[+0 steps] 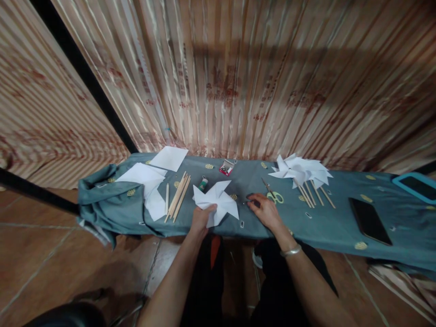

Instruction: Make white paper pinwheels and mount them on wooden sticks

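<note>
The left hand (203, 217) grips the near edge of the white paper pinwheel (220, 197) on the surface (340, 227), while the right hand (265, 210) rests just right of it beside the scissors (274, 196), fingers curled, grip unclear.

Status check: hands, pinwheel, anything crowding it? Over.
Left hand gripping paper pinwheel at its near edge. Right hand down on cloth beside it, hold unclear. Scissors just beyond right hand, wooden sticks left of pinwheel, both apart from it.
</note>
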`<state>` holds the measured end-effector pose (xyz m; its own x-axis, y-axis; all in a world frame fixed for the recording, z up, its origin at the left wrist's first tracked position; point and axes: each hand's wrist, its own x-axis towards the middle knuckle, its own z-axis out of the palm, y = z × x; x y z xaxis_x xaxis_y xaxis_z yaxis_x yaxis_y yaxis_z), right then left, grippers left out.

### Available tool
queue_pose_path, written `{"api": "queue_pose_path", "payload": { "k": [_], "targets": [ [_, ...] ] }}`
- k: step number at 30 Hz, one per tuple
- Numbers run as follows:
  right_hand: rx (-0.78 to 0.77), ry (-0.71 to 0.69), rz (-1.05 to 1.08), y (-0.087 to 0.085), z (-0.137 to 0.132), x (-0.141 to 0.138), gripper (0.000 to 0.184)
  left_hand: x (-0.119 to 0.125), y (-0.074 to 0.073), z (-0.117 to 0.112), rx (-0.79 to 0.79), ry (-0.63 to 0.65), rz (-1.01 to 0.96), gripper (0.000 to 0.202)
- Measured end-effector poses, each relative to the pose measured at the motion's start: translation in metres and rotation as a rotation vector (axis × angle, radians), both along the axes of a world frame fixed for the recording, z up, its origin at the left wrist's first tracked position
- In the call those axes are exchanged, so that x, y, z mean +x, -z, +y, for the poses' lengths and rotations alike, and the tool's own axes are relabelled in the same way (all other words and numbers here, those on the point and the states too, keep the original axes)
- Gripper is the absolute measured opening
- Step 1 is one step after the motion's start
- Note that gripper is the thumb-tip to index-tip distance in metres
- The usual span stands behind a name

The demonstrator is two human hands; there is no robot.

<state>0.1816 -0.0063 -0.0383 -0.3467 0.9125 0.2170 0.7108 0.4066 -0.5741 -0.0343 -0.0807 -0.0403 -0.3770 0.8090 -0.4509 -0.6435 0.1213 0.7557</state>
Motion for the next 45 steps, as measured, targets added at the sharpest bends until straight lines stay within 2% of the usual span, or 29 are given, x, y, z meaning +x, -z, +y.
{"api": "queue_pose_path", "payload": {
  "k": [3,11,16,19,22,24,26,31,36,39,45],
  "targets": [
    [-0.005,-0.01,-0.029,-0.002,-0.002,-0.005,0.021,0.001,-0.001,0.001,-0.008,-0.003,0.008,0.037],
    [0.043,-0.089,-0.303,0.001,-0.008,-0.022,0.021,0.003,-0.004,0.0,-0.008,-0.015,0.031,0.036],
    [0.08,-0.091,-0.335,-0.003,-0.012,-0.022,0.024,0.004,-0.003,-0.001,-0.011,-0.024,0.045,0.034],
    [0.033,-0.049,-0.179,-0.009,-0.011,-0.021,0.021,0.005,-0.003,-0.002,-0.011,-0.029,0.042,0.035],
    [-0.012,-0.006,0.15,-0.021,-0.014,-0.019,0.014,0.008,-0.005,-0.004,0.001,-0.038,0.037,0.035],
    [-0.017,-0.016,0.34,-0.033,-0.023,-0.019,0.014,0.012,-0.009,-0.006,0.022,-0.039,0.041,0.037],
    [-0.004,-0.062,0.443,-0.044,-0.035,-0.022,0.013,0.017,-0.015,-0.008,0.05,-0.035,0.048,0.04],
    [0.065,-0.132,0.491,-0.063,-0.063,-0.034,0.007,0.035,-0.041,-0.015,0.119,-0.03,0.069,0.038],
    [0.037,-0.144,0.528,-0.064,-0.068,-0.034,0.008,0.05,-0.062,-0.022,0.18,0.041,0.115,0.035],
    [-0.001,-0.142,0.555,-0.063,-0.067,-0.03,0.007,0.054,-0.064,-0.023,0.199,0.076,0.157,0.036],
    [-0.083,-0.149,0.632,-0.064,-0.063,-0.024,0.005,0.056,-0.061,-0.023,0.227,0.106,0.232,0.035]
  ]
}}
